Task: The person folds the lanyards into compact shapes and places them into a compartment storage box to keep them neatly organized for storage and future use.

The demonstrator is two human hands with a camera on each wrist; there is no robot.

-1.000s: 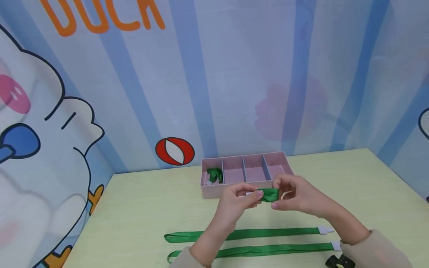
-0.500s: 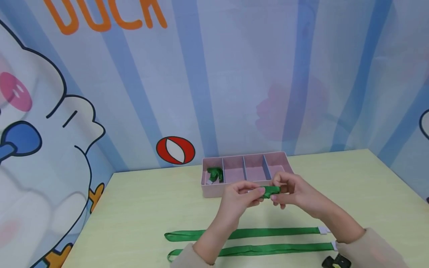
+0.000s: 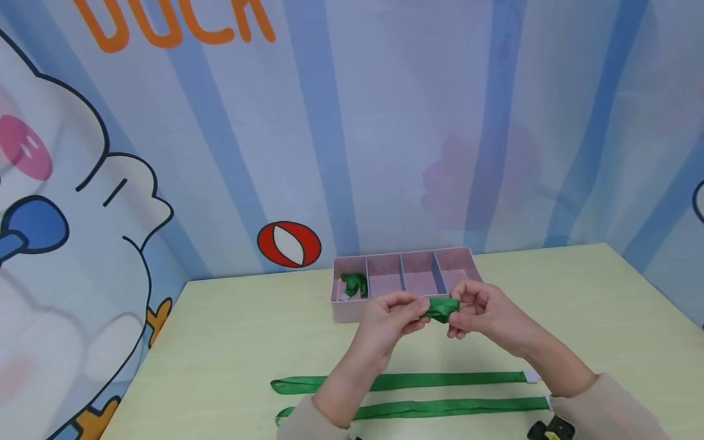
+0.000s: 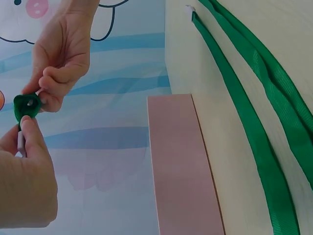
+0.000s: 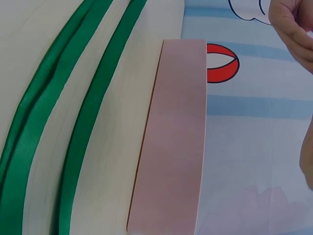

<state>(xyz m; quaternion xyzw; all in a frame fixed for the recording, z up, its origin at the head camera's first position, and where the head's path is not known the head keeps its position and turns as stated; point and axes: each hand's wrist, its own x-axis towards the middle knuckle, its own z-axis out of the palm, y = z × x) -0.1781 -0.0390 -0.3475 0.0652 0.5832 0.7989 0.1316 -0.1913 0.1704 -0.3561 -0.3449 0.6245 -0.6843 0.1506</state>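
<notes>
Both hands meet above the table, just in front of the divided pink box (image 3: 352, 314). Between them is a green lanyard (image 3: 442, 309), folded into a short bundle. My left hand (image 3: 392, 324) pinches its left end between thumb and fingers. At the other end my right hand (image 3: 486, 313) grips the bundle with thumb and fingertips. In the left wrist view the rolled lanyard (image 4: 27, 105) shows end-on as a loop, and a whitish clip (image 4: 21, 143) pokes out at the left hand's fingers. The right wrist view shows only parts of hands at its right edge.
Two more green lanyards, a farther one (image 3: 440, 381) and a nearer one (image 3: 440, 408), lie stretched side by side on the table (image 3: 236, 330). Another bundled lanyard (image 3: 354, 284) sits in the box's leftmost compartment. A black device (image 3: 552, 429) shows by the right sleeve.
The fingers of my right hand have shifted round the bundle's end, and the bundle has turned and been reshaped between the hands. Both hands have risen slightly in the head view.
</notes>
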